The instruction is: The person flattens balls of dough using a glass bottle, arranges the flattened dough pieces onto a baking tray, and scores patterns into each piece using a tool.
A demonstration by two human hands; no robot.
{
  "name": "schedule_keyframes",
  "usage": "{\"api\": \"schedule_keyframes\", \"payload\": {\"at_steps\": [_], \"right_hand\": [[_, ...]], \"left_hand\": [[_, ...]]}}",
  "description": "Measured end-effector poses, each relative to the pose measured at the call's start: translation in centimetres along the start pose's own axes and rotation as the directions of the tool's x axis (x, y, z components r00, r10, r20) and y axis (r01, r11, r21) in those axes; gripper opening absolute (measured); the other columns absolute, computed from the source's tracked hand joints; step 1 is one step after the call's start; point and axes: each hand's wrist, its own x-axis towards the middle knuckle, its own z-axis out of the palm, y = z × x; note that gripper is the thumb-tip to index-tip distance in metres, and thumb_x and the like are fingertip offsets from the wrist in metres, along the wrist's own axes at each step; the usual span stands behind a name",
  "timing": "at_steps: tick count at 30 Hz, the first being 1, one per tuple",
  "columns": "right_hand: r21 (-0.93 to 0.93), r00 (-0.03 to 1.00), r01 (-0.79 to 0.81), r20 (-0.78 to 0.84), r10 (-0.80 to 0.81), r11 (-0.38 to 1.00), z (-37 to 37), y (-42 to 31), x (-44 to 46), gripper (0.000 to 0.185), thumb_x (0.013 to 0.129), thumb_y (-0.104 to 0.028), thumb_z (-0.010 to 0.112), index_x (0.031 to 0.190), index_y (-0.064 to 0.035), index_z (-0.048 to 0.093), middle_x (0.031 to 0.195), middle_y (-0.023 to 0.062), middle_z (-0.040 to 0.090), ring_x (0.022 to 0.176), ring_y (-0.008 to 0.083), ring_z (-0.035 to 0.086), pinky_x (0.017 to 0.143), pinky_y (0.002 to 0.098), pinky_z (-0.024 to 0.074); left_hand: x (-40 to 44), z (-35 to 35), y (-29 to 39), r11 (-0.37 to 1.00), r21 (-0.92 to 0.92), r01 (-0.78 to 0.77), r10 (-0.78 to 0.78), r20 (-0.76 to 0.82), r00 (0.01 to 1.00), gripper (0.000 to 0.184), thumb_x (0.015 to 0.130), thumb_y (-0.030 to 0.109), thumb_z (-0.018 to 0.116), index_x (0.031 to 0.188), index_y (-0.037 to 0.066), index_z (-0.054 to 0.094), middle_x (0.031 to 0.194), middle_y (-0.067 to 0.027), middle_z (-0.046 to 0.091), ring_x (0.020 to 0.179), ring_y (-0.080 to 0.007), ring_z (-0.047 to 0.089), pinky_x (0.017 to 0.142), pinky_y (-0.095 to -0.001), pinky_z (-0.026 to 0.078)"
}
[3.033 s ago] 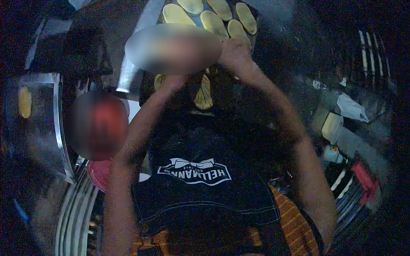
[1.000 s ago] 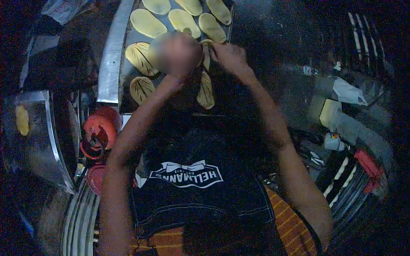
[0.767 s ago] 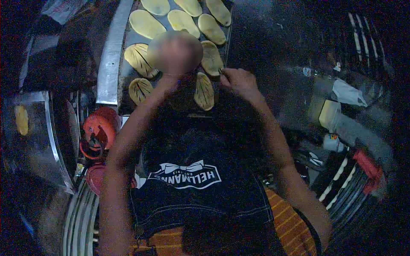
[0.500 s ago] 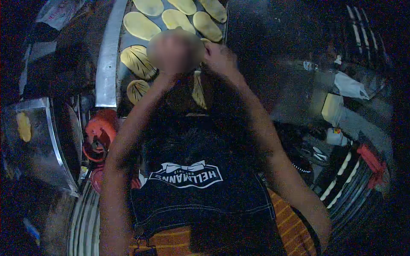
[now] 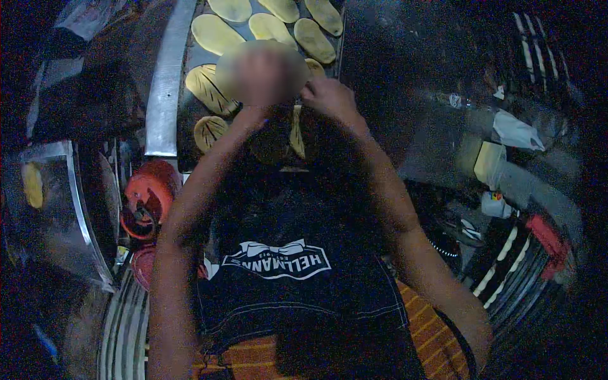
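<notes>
Flat oval pieces of dough (image 5: 218, 34) lie in rows on a dark tray (image 5: 185, 101) at the top centre. The nearer pieces, such as one scored dough piece (image 5: 210, 87) on the left, have dark lines fanning across them. Over the tray's middle is my left hand (image 5: 261, 82), its fingers smeared by a blurred patch. My right hand (image 5: 332, 98) is just right of it, fingers bent and pinched together; what they hold, if anything, is hidden. A narrow scored dough piece (image 5: 297, 133) lies below my hands, and part of another dough piece (image 5: 313, 66) shows above my right fingers.
A metal strip (image 5: 163, 95) runs along the tray's left side. Lower left are a red container (image 5: 149, 190) and a metal-edged surface with one yellow piece (image 5: 33, 185). A white plastic bag (image 5: 516, 130) and a pale block (image 5: 489, 161) are at right.
My right hand has shifted slightly toward me and to the right, showing more of the dough above it. The whole view has shifted a little. My left hand stays over the tray.
</notes>
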Motion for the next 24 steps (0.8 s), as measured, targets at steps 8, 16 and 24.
{"api": "schedule_keyframes", "payload": {"at_steps": [8, 16, 24], "right_hand": [[-0.068, 0.997, 0.01, 0.071, -0.005, 0.998, 0.7, 0.8, -1.1, 0.041, 0.09, -0.046, 0.047, 0.092, -0.0094, 0.067, 0.082, 0.013, 0.07, 0.071, 0.0365, 0.065, 0.06, 0.0459, 0.0485], [-0.078, 0.997, 0.05, 0.059, -0.045, 0.996, 1.2, 2.8, -3.2, 0.043, 0.09, -0.047, 0.047, 0.091, -0.009, 0.067, 0.08, 0.0115, 0.07, 0.066, 0.0351, 0.064, 0.057, 0.045, 0.0483], [0.056, 0.995, 0.099, -0.022, -0.098, 0.994, -0.5, 5.0, -6.0, 0.035, 0.093, -0.039, 0.047, 0.094, -0.0074, 0.063, 0.077, 0.0128, 0.069, 0.066, 0.0359, 0.065, 0.055, 0.0452, 0.0487]], "left_hand": [[-0.4, 0.9, -0.2, 0.999, 0.031, -0.034, 0.036, -0.083, 0.996, 0.026, 0.068, 0.032, 0.07, 0.091, 0.021, 0.068, 0.112, -0.0028, 0.054, 0.095, -0.0263, 0.047, 0.09, -0.0491, 0.035], [-0.3, 0.8, -0.1, 1.0, -0.011, -0.027, 0.026, -0.075, 0.997, 0.024, 0.071, 0.034, 0.068, 0.092, 0.022, 0.068, 0.111, -0.0012, 0.055, 0.094, -0.0257, 0.047, 0.089, -0.0496, 0.035], [-0.4, 1.5, -0.2, 1.0, 0.022, -0.023, 0.024, -0.076, 0.997, 0.023, 0.072, 0.034, 0.067, 0.092, 0.022, 0.067, 0.111, -0.0009, 0.056, 0.094, -0.026, 0.048, 0.089, -0.0499, 0.035]]}}
